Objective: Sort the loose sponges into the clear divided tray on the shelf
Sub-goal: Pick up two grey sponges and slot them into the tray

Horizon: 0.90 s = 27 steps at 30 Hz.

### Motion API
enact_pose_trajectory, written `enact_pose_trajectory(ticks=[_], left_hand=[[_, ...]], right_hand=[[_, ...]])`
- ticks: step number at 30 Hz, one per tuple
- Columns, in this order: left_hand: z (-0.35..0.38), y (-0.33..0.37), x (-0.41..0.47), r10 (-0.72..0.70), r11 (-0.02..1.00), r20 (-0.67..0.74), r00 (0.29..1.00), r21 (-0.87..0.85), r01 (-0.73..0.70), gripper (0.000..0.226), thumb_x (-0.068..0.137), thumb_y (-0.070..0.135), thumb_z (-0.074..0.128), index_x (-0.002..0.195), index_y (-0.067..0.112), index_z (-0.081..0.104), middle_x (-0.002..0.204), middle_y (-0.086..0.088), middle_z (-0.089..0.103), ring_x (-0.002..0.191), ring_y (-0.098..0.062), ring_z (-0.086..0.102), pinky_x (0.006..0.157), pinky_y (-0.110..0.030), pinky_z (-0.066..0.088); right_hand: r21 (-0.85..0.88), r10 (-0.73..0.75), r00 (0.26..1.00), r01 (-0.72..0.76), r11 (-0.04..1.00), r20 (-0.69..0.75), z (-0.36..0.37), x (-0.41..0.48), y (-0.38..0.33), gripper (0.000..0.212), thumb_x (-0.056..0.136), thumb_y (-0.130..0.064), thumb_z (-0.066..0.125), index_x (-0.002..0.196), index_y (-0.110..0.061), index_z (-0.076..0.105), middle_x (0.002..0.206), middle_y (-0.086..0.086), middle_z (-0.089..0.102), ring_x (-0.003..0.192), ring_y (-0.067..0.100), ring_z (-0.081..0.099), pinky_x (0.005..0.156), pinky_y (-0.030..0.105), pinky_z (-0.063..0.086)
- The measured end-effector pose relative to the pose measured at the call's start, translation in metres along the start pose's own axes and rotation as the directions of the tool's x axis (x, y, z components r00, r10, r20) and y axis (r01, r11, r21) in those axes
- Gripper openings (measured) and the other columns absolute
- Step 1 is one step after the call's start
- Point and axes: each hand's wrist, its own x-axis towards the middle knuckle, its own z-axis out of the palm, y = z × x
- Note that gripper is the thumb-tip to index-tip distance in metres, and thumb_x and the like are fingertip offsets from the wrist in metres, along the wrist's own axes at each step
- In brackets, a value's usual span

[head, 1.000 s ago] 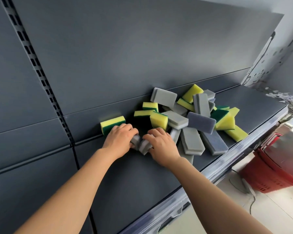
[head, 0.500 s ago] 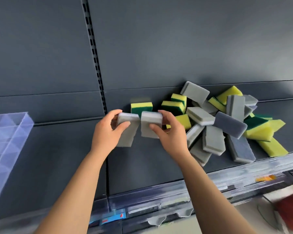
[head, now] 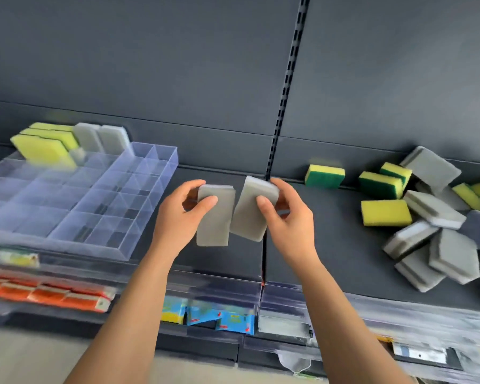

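Observation:
My left hand (head: 182, 217) grips a grey sponge (head: 214, 225) and my right hand (head: 287, 214) grips a second grey sponge (head: 250, 214). Both sponges are held upright, side by side, above the dark shelf (head: 316, 245). The clear divided tray (head: 139, 225) lies to the left on the shelf. Yellow sponges (head: 43, 142) and two grey sponges (head: 100, 137) stand in its far compartments. A loose pile of grey and yellow-green sponges (head: 432, 217) lies on the shelf at the right.
A slotted upright (head: 286, 87) runs down the grey back panel behind my hands. Below the shelf's clear front rail (head: 233, 286) sit orange packets (head: 47, 293) and blue packets (head: 219, 318) on a lower shelf.
Both hands lifted a grey sponge each from the pile's left edge and carried them left. My view swung left, bringing the tray into sight.

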Motion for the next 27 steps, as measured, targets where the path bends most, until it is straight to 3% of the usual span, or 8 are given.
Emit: enact_pose_trajectory(ticks=[5,9,14,21,27], left_hand=[[-0.075,-0.023,0.004,-0.03,0.999,-0.038,0.999,-0.03,0.029,0.028,0.074,0.04,0.071,0.097,0.05,0.059,0.1,0.012,0.066,0.093,-0.013,0.063,0.086,-0.038,0.052],[-0.132,-0.038,0.012,-0.027,0.999,-0.037,0.999,-0.036,0.025,0.033,0.068,0.044,0.069,0.099,0.05,0.059,0.101,0.009,0.066,0.091,-0.013,0.063,0.084,-0.04,0.052],[-0.19,-0.056,0.029,0.005,1.0,-0.029,1.0,0.007,-0.005,0.032,0.078,0.034,0.071,0.096,0.056,0.056,0.097,0.014,0.064,0.086,-0.008,0.063,0.079,-0.036,0.053],[-0.239,-0.073,0.071,-0.009,1.0,-0.018,1.0,-0.015,0.008,0.034,0.077,0.021,0.074,0.105,0.037,0.061,0.1,0.004,0.065,0.091,-0.019,0.064,0.086,-0.047,0.052],[-0.263,-0.083,0.126,0.011,0.999,-0.039,0.999,0.052,-0.009,0.04,0.071,0.016,0.079,0.105,0.03,0.062,0.098,0.005,0.065,0.084,-0.015,0.062,0.086,-0.041,0.053]], right_hand=[[0.037,-0.001,0.999,-0.001,0.999,0.046,0.069,-0.009,-0.036,0.038,0.084,-0.042,0.063,0.121,-0.035,0.056,0.09,-0.022,0.061,0.08,-0.002,0.056,0.071,0.008,0.043],[0.068,0.023,0.999,-0.025,0.997,0.035,0.122,-0.017,-0.066,0.037,0.083,-0.038,0.066,0.119,-0.035,0.057,0.091,-0.019,0.062,0.079,-0.003,0.056,0.07,0.007,0.043],[0.091,0.018,1.0,-0.02,0.996,0.02,0.178,-0.022,-0.097,0.035,0.082,-0.035,0.067,0.115,-0.037,0.056,0.088,-0.017,0.062,0.078,0.002,0.057,0.074,0.018,0.047],[0.096,0.022,0.997,-0.029,0.995,0.07,0.235,0.006,-0.125,0.035,0.081,-0.035,0.069,0.114,-0.033,0.057,0.087,-0.011,0.061,0.079,0.008,0.057,0.076,0.022,0.048],[0.104,0.007,0.991,-0.021,0.994,0.133,0.275,0.052,-0.131,0.036,0.079,-0.027,0.073,0.112,-0.031,0.058,0.089,-0.015,0.062,0.086,0.008,0.059,0.078,0.021,0.047]])
